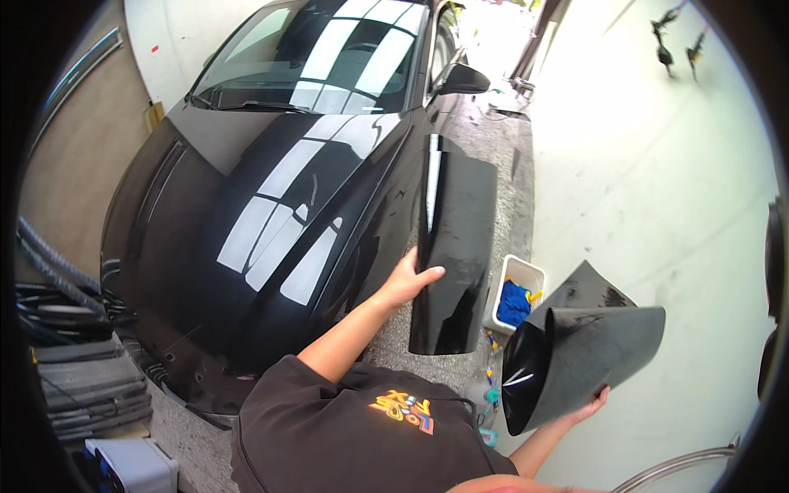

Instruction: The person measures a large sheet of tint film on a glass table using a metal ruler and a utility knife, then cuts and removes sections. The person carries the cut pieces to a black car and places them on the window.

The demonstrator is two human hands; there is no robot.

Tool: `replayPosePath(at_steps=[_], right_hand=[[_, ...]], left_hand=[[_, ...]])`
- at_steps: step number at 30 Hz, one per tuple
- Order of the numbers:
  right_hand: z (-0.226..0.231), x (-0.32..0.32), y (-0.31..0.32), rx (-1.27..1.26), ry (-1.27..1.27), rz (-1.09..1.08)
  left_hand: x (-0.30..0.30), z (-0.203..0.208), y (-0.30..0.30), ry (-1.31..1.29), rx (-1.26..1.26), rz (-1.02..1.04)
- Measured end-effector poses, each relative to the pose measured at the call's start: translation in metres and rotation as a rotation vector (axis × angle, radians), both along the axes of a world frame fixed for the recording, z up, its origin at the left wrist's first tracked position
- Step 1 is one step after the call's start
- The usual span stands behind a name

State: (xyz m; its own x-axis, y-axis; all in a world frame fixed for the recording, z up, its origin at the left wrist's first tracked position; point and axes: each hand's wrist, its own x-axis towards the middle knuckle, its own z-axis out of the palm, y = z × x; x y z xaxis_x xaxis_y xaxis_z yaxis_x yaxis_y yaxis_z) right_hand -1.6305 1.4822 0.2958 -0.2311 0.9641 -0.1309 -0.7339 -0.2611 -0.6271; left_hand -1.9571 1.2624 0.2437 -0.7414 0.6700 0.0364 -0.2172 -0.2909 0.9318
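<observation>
My left hand (415, 281) is closed on the left edge of a dark sheet of film (464, 222), thumb on its front. This sheet stands upright and curled, glossy black along the left and duller grey-black on the right. Lower right, my right hand (588, 407) grips the underside of a second dark sheet of film (604, 353). That one is loosely folded over, with a shiny black inner face and a matt grey outer face; most of the fingers are hidden behind it. Left of both sheets stands a glossy black car (271, 205), its bonnet reflecting bright window shapes.
A white bin (538, 275) with blue cloth stands on the floor between the two sheets. Stacked dark strips (90, 386) and a grey-white box (136, 467) lie at the lower left. A pale wall (641, 181) runs along the right; curved metal tubing (674, 467) shows lower right.
</observation>
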Motion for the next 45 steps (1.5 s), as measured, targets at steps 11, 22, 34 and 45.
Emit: replayPosePath(at_steps=[11, 22, 34, 45], right_hand=[[-0.033, -0.201, 0.24, -0.075, -0.071, 0.128], [-0.021, -0.463, 0.481, -0.034, -0.003, 0.38], [-0.008, -0.678, 0.723, 0.053, 0.057, 0.335], [-0.045, -0.877, 0.938, 0.035, 0.096, 0.253]], left_hand=[[-0.14, 0.002, 0.194, -0.031, -0.136, 0.041], [-0.309, 0.016, 0.369, -0.016, -0.149, 0.275], [-0.586, 0.003, 0.656, 0.008, 0.046, 0.12], [-0.841, 0.003, 0.94, 0.017, 0.025, 0.106]])
